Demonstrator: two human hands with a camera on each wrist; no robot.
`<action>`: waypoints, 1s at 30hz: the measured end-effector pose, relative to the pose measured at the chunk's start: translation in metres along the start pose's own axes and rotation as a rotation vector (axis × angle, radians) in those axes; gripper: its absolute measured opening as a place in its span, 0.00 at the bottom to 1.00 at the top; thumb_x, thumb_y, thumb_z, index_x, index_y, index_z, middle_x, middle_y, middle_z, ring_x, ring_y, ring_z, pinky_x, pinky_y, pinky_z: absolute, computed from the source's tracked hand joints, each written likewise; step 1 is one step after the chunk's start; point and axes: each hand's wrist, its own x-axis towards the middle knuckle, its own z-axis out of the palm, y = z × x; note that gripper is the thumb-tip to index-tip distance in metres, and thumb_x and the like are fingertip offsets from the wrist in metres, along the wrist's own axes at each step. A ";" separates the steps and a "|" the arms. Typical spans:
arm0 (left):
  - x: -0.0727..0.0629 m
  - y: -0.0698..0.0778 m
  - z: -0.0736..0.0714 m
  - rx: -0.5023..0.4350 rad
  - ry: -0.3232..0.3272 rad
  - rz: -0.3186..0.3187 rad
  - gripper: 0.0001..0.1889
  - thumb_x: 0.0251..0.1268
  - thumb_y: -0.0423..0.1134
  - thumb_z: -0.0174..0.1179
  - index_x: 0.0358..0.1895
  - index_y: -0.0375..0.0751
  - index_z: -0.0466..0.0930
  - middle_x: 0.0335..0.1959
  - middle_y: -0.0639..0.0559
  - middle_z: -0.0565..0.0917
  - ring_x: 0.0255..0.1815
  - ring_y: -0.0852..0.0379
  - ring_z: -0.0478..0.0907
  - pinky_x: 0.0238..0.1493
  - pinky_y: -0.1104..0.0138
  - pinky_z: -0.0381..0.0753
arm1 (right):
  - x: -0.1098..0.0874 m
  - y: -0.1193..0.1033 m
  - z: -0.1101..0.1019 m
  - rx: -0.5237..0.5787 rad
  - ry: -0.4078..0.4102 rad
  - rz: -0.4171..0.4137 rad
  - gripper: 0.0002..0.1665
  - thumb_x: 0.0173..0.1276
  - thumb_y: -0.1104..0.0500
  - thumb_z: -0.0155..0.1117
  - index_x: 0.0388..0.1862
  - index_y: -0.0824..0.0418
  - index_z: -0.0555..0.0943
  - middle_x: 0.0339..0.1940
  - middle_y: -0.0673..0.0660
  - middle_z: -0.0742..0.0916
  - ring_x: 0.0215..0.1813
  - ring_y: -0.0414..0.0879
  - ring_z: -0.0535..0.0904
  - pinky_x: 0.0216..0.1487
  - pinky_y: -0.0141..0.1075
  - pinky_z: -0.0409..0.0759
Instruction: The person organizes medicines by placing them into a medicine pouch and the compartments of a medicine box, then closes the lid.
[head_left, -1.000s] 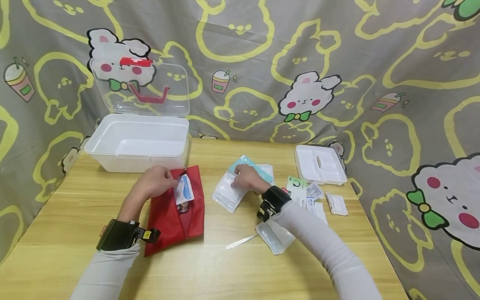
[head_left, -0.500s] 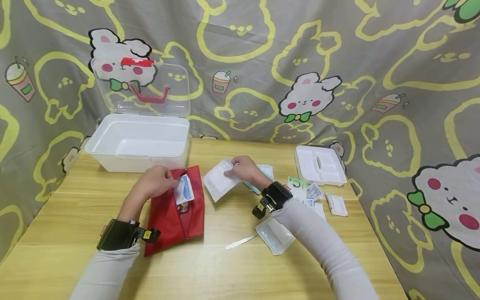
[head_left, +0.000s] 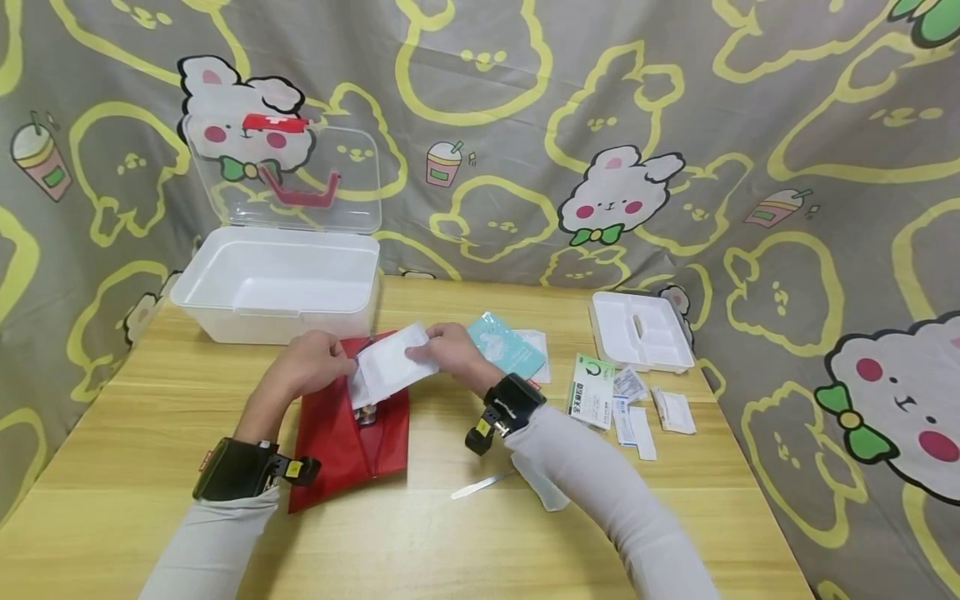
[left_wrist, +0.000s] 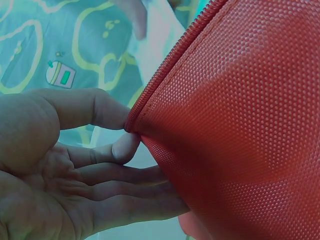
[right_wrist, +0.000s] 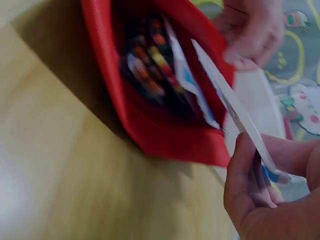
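My left hand (head_left: 311,364) pinches the zippered edge of a red fabric pouch (head_left: 326,450), holding its mouth apart. In the left wrist view, thumb and forefinger grip the pouch's corner (left_wrist: 240,110) by the zip. My right hand (head_left: 453,354) holds a flat white packet (head_left: 392,365), which looks like a wrapped gauze pad, between thumb and fingers. The packet is tilted over the pouch's opening. Seen from the right wrist, its far edge (right_wrist: 220,82) points into the mouth, beside a blue-and-white packet (right_wrist: 187,80) and blurred multicoloured items (right_wrist: 150,65) inside.
An open white box (head_left: 255,325) with a clear lid stands behind the pouch. Right of my hands lie a teal packet (head_left: 510,346), a green-and-white packet (head_left: 591,392), several small sachets (head_left: 630,383) and a divided tray (head_left: 618,325). Tweezers (head_left: 480,485) lie in front.
My right hand has lifted the white packet off the teal one and carried it left, over the pouch's mouth. The left hand has kept its place on the pouch edge.
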 end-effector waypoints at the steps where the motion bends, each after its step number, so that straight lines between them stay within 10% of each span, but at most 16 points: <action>1: 0.000 0.000 0.000 -0.002 -0.002 -0.001 0.13 0.63 0.40 0.62 0.23 0.38 0.75 0.16 0.49 0.72 0.23 0.53 0.72 0.26 0.66 0.71 | 0.000 0.001 0.006 -0.029 0.016 -0.012 0.15 0.61 0.58 0.75 0.43 0.67 0.85 0.36 0.57 0.87 0.36 0.45 0.81 0.34 0.31 0.76; 11: 0.000 0.003 -0.001 -0.003 -0.008 -0.008 0.12 0.65 0.41 0.62 0.27 0.37 0.77 0.19 0.47 0.74 0.25 0.52 0.74 0.27 0.66 0.74 | 0.001 0.007 0.051 -0.394 0.039 -0.144 0.16 0.64 0.50 0.74 0.33 0.62 0.82 0.26 0.52 0.82 0.29 0.43 0.75 0.26 0.29 0.71; 30: -0.002 0.005 -0.003 0.037 0.013 0.045 0.18 0.64 0.39 0.60 0.16 0.42 0.72 0.12 0.52 0.67 0.17 0.55 0.68 0.22 0.66 0.68 | -0.002 0.001 0.079 -0.409 0.046 -0.140 0.21 0.62 0.46 0.76 0.36 0.57 0.75 0.25 0.51 0.81 0.27 0.41 0.76 0.25 0.30 0.73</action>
